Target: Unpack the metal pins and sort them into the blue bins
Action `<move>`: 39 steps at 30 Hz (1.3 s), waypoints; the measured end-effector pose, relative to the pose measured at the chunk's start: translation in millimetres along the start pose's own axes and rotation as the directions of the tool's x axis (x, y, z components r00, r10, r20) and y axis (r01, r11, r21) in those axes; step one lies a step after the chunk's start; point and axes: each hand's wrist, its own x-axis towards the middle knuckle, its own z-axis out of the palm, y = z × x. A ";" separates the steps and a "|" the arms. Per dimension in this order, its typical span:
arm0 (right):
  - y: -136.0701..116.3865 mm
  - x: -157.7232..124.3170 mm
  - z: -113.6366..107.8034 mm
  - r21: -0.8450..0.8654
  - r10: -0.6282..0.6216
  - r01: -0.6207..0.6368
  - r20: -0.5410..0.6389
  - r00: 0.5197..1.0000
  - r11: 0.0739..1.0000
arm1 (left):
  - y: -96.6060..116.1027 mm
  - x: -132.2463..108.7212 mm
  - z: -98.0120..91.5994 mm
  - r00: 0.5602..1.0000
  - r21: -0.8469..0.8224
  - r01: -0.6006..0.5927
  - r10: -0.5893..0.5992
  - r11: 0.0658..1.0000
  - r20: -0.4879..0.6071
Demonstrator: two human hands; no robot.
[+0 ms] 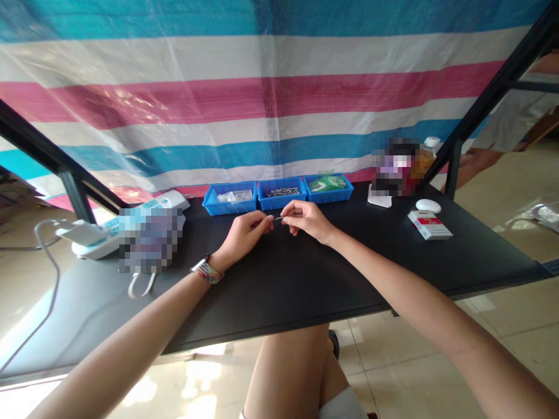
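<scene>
My left hand (pixel 246 231) and my right hand (pixel 307 219) meet over the black table (pixel 283 273), fingertips pinched together. Between them they hold a small thin metal piece (pixel 278 218), too small to name. A beaded bracelet sits on my left wrist. Just behind the hands stand three blue trays: the left tray (pixel 230 199) with clear bags, the middle tray (pixel 282 194) with small metal parts, the right tray (pixel 329 187) with green pieces.
A white telephone (pixel 131 224) with a cord lies at the left. At the right are a white mouse-like object (pixel 428 205), a red-and-white box (pixel 430 225) and a bottle (pixel 428 152). A striped tarp hangs behind. Black frame bars slant at both sides.
</scene>
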 end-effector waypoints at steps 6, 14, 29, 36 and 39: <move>3.9 0.2 1.6 -0.054 -0.024 0.023 -0.015 1.000 0.998 | -4.1 -0.3 1.4 1.000 -0.041 0.026 -0.026 0.999 0.014; 8.4 3.2 -0.8 -0.077 -0.018 0.017 -0.022 1.000 0.997 | 5.0 -2.2 -1.4 1.000 -0.112 0.016 -0.017 0.994 -0.008; -10.6 18.2 -12.4 -0.431 -0.361 0.220 -0.278 0.890 0.875 | 4.7 0.4 -14.2 0.980 0.200 -0.050 0.086 0.979 -0.180; 0.6 35.0 -46.5 -0.773 -0.531 0.177 -0.231 0.815 0.609 | -17.5 8.8 -44.9 0.968 0.700 0.157 0.033 0.696 -0.250; 3.2 20.8 -50.0 -0.737 -0.496 0.134 -0.297 0.816 0.662 | -29.6 9.7 -48.6 0.988 0.766 0.132 -0.019 0.629 -0.155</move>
